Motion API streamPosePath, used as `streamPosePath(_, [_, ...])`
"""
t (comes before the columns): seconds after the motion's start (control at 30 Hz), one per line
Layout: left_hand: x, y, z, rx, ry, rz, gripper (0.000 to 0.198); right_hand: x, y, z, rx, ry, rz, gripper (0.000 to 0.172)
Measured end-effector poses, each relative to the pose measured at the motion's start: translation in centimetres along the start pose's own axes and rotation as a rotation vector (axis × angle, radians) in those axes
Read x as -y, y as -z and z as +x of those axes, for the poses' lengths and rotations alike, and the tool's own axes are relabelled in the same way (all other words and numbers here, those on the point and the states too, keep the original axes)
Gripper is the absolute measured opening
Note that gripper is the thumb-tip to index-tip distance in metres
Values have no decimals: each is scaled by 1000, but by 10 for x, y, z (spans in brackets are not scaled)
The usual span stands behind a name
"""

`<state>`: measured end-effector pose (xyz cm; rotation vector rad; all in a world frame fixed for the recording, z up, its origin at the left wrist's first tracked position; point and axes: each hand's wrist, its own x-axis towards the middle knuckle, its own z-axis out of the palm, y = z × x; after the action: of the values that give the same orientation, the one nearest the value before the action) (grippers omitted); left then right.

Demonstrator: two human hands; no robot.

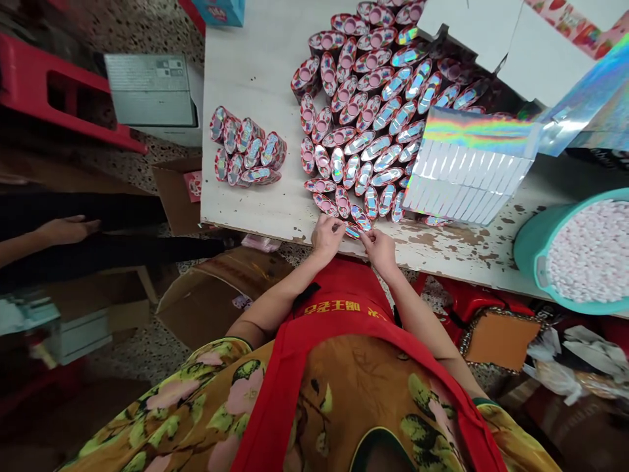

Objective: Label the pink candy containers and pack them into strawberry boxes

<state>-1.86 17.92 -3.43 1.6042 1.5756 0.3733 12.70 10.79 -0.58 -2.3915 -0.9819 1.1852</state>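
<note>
My left hand point(327, 237) and my right hand point(379, 250) meet at the near edge of the white table point(255, 72). Both pinch one small boat-shaped box point(352, 230) with a shiny holographic lid. Right beyond my fingers lies a large packed cluster of the same boxes point(363, 111), some showing pink open insides, some with shiny lids on. A smaller pile of these boxes point(246, 152) sits apart to the left on the table.
A holographic sheet of lid strips point(466, 170) lies right of the cluster. A teal tub of white and pink pellets point(580, 252) stands at the right edge. Another person's hand point(66, 229) rests at the left. Cardboard boxes point(216, 298) and a red stool point(54, 92) stand on the floor.
</note>
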Motion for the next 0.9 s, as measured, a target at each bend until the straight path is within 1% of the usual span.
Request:
streamPosePath(0.1, [1, -2, 3, 47, -27, 81, 9, 4, -3, 3, -39, -15, -205, 22])
streamPosePath(0.17, [0, -1, 4, 49, -11, 131, 6, 5, -1, 5, -52, -49, -291, 22])
streamPosePath(0.2, [-1, 0, 5, 42, 17, 148, 5, 4, 2, 5, -56, -64, -322, 23])
streamPosePath(0.3, [-3, 4, 5, 56, 105, 180, 19, 2, 9, 6, -42, -78, -385, 26])
streamPosePath(0.33, [-4, 4, 5, 81, 110, 196, 19, 1, 11, 6, -27, -71, -399, 27])
streamPosePath(0.4, [-6, 4, 4, 131, 93, 251, 12, -1, 10, 3, 2, -54, -429, 28])
streamPosePath(0.47, [-9, 4, 2, 150, 78, 315, 11, -3, 7, -1, 31, -18, -457, 29])
streamPosePath(0.53, [-13, 6, 2, 159, 67, 360, 10, -7, 8, -5, 62, 59, -458, 29])
streamPosePath(0.57, [-15, 9, 3, 160, 60, 373, 10, -10, 13, -5, 61, 109, -433, 29])
streamPosePath(0.6, [-18, 11, 4, 160, 53, 382, 10, -13, 23, -3, 36, 162, -391, 29])
streamPosePath(0.63, [-20, 14, 6, 154, 48, 389, 10, -17, 38, 4, -31, 207, -337, 30])
streamPosePath(0.67, [-24, 17, 9, 142, 45, 393, 12, -22, 60, 14, -148, 236, -276, 32])
streamPosePath(0.7, [-28, 19, 12, 129, 40, 391, 13, -28, 87, 28, -303, 247, -215, 35])
streamPosePath(0.73, [-32, 20, 16, 115, 32, 383, 13, -34, 119, 46, -494, 232, -161, 39])
streamPosePath(0.77, [-37, 21, 20, 100, 18, 367, 14, -41, 154, 67, -689, 184, -117, 43])
streamPosePath(0.8, [-42, 20, 23, 88, -4, 345, 14, -48, 190, 90, -845, 128, -88, 45])
streamPosePath(0.83, [-48, 18, 27, 80, -33, 318, 14, -55, 223, 113, -930, 69, -69, 49])
streamPosePath(0.87, [-54, 15, 29, 75, -71, 289, 14, -61, 253, 135, -964, -3, -46, 52])
streamPosePath(0.9, [-61, 10, 32, 68, -112, 260, 15, -66, 276, 153, -929, -43, -33, 53])
